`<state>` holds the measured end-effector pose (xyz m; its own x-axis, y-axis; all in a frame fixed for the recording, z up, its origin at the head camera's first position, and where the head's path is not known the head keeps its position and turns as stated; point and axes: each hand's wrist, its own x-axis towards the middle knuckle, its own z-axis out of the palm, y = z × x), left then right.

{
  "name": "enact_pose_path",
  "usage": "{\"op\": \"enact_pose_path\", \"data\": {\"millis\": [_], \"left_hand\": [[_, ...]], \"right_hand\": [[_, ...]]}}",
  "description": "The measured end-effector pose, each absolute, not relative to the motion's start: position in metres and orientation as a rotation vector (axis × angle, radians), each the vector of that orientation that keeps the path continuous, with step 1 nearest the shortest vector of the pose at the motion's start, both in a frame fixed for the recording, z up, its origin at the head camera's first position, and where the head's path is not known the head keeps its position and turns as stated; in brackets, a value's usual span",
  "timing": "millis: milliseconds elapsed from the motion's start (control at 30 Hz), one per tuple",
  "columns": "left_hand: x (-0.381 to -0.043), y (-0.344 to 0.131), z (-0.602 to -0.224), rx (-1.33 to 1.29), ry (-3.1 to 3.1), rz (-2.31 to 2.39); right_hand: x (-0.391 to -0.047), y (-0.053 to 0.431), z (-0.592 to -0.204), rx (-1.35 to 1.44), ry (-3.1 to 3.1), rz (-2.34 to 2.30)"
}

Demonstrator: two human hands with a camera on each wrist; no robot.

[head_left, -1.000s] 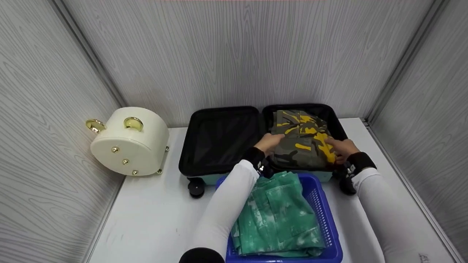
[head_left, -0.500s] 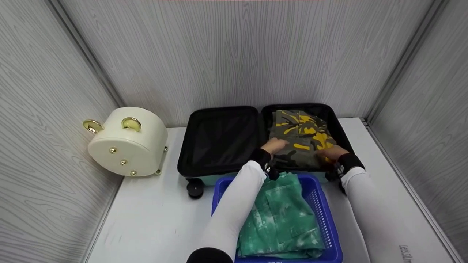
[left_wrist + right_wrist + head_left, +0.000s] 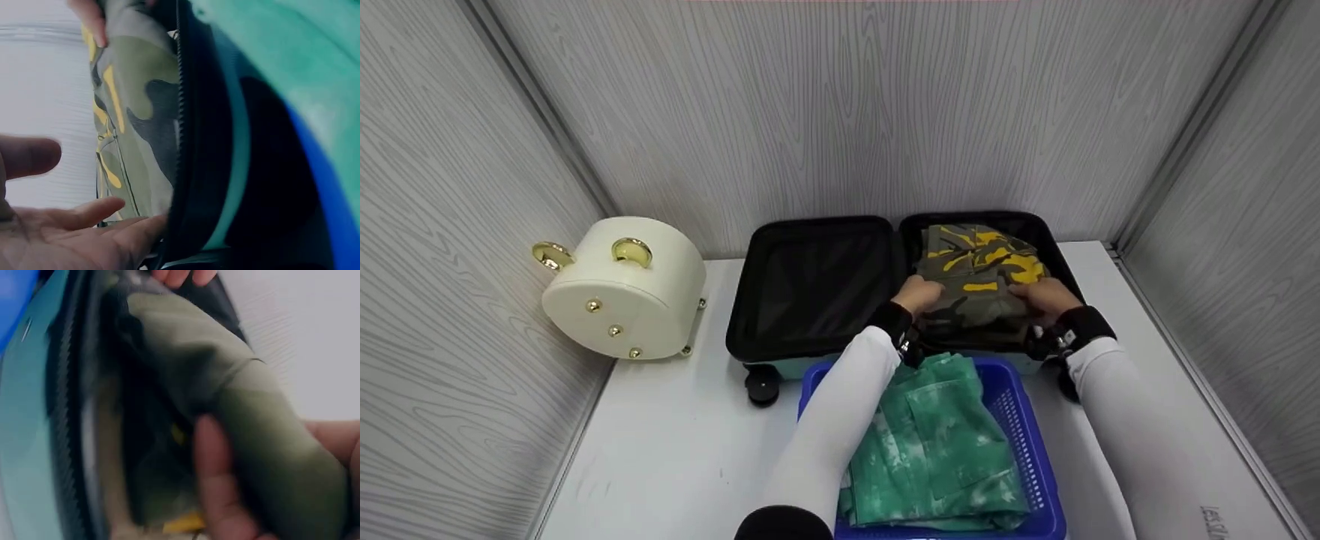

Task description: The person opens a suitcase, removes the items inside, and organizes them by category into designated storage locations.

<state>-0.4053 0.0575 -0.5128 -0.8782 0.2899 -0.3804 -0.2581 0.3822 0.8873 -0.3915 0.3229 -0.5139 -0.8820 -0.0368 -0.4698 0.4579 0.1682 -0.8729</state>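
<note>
A folded camouflage garment (image 3: 982,259) in grey, green and yellow lies in the right half of an open suitcase (image 3: 817,289). My left hand (image 3: 919,295) is at the garment's left near side. In the left wrist view, that hand (image 3: 73,233) has its fingers extended and thumb apart, with fingertips against the cloth at the zipped rim. My right hand (image 3: 1046,297) holds the near right part. The right wrist view shows the right hand's fingers (image 3: 216,467) curled around a raised roll of the garment (image 3: 270,439), with its inside dark beneath.
Directly in front of the suitcase stands a blue basket (image 3: 1039,457) with folded green clothing (image 3: 937,450) in it, partly under my left sleeve. A cream rounded case (image 3: 622,289) with gold handles is at the left. Grey panels (image 3: 855,112) enclose the white tabletop (image 3: 675,442).
My right hand has shifted inward from the suitcase's right edge onto the garment and grips it. The near part of the garment has bunched up and risen slightly. The left hand moved only slightly.
</note>
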Motion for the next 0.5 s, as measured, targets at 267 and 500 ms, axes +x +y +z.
{"op": "enact_pose_path", "data": {"millis": [267,500], "left_hand": [[-0.398,0.061,-0.508,0.081,2.274,1.483],[-0.404,0.066,-0.513,0.186,2.239,1.321]], "right_hand": [[-0.395,0.318,-0.497,0.498,1.378,-2.348],[-0.391,0.319,-0.501,0.552,1.449,-2.311]]}}
